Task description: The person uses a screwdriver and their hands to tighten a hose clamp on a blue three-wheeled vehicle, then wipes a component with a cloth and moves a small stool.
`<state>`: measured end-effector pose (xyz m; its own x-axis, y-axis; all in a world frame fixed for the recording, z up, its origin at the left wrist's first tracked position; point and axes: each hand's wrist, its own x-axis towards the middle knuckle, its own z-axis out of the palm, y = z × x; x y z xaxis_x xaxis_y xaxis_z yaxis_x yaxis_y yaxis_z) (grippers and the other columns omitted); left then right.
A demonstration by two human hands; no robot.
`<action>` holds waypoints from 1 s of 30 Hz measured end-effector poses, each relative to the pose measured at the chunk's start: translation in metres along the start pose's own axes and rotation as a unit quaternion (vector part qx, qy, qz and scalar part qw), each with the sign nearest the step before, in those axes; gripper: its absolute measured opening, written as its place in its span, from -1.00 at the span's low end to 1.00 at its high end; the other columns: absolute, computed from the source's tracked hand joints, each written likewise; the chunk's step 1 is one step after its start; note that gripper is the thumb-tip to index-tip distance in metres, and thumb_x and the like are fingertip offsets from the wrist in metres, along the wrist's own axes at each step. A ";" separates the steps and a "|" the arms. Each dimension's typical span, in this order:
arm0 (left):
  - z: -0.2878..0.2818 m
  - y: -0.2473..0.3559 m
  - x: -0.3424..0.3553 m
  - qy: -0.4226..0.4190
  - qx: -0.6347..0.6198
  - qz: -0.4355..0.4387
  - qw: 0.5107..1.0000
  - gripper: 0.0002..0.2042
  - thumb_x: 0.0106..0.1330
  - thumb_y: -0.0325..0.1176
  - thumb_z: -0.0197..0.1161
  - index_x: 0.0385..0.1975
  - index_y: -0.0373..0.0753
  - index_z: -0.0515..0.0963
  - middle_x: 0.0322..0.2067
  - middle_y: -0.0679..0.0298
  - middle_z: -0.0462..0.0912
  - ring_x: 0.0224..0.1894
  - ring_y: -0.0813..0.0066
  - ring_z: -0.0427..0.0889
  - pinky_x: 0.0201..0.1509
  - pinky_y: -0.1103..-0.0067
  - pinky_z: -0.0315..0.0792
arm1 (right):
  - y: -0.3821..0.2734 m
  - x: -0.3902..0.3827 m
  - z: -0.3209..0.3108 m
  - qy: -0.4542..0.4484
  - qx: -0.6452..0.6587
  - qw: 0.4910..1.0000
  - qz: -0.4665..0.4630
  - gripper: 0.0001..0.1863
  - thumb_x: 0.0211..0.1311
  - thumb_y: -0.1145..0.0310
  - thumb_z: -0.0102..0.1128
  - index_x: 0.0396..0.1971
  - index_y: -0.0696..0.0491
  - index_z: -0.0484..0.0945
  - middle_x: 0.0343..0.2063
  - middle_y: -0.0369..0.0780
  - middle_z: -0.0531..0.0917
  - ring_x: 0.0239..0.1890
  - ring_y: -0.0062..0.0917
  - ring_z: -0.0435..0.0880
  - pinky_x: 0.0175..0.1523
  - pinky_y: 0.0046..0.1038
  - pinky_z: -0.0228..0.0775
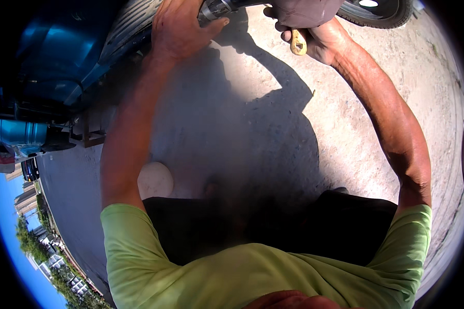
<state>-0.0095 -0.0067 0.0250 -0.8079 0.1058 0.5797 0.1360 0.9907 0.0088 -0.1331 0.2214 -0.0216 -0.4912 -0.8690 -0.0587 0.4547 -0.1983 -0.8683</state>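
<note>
My left hand [176,30] reaches to the top edge beside a blue vehicle. Its thumb is stretched out, next to a dark and silvery cylindrical metal part [215,9]; its other fingertips run out of view. In my right hand [322,44] is a tool with a yellow handle [298,42], which has a hole at its end. The fingers are curled round this handle, and the tool's working end is hidden. A grey-brown covering [305,12], apparently a work glove, lies over most of that hand.
The blue vehicle body [62,56] with a ribbed panel [131,23] stands at left. A black-tyred wheel [384,19] lies beyond my right hand. On the concrete ground [273,67], a pale round object [155,180] sits near my left forearm. A parked car [30,169] is farther off.
</note>
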 end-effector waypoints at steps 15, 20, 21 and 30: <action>0.009 -0.004 -0.008 -0.014 0.059 -0.014 0.998 -0.38 -0.08 -0.25 0.47 -0.01 -0.37 0.41 -0.08 -0.03 0.47 0.00 -0.02 0.47 0.11 0.29 0.39 | 0.031 -0.068 0.031 0.084 -0.229 0.955 0.167 -0.43 0.31 0.32 0.01 0.27 0.26 0.28 0.05 -0.08 0.55 -0.28 -0.58 0.62 -0.27 -0.59 0.57; 0.008 -0.001 -0.007 -0.005 0.050 -0.001 0.999 -0.35 -0.09 -0.25 0.48 0.03 -0.38 0.41 -0.06 -0.04 0.47 0.02 -0.02 0.47 0.14 0.28 0.38 | 0.016 -0.066 0.042 0.058 -0.118 0.977 0.167 -0.40 0.29 0.24 0.21 0.33 -0.09 0.32 -0.35 -0.28 0.54 -0.39 -0.64 0.53 -0.41 -0.56 0.42; 0.009 -0.003 -0.008 0.002 0.053 0.011 0.999 -0.34 -0.10 -0.26 0.48 0.04 -0.38 0.41 -0.05 -0.04 0.47 0.02 -0.02 0.46 0.14 0.28 0.38 | 0.018 -0.066 0.040 0.065 -0.116 0.979 0.156 -0.41 0.28 0.26 0.20 0.32 -0.08 0.32 -0.35 -0.27 0.55 -0.40 -0.64 0.53 -0.41 -0.57 0.41; 0.010 -0.007 -0.006 -0.009 0.066 0.021 0.998 -0.33 -0.10 -0.23 0.48 0.05 -0.38 0.41 -0.04 -0.05 0.48 0.04 -0.04 0.46 0.16 0.26 0.37 | 0.029 -0.070 0.036 0.099 -0.187 0.973 0.096 -0.50 0.29 0.35 0.10 0.25 0.04 0.39 -0.30 -0.22 0.60 -0.36 -0.59 0.57 -0.32 -0.54 0.44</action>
<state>-0.0113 -0.0133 0.0131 -0.8129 0.1476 0.5634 0.0938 0.9879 -0.1234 -0.0585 0.2600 -0.0248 -0.5732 -0.7627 -0.2996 0.2686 0.1706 -0.9480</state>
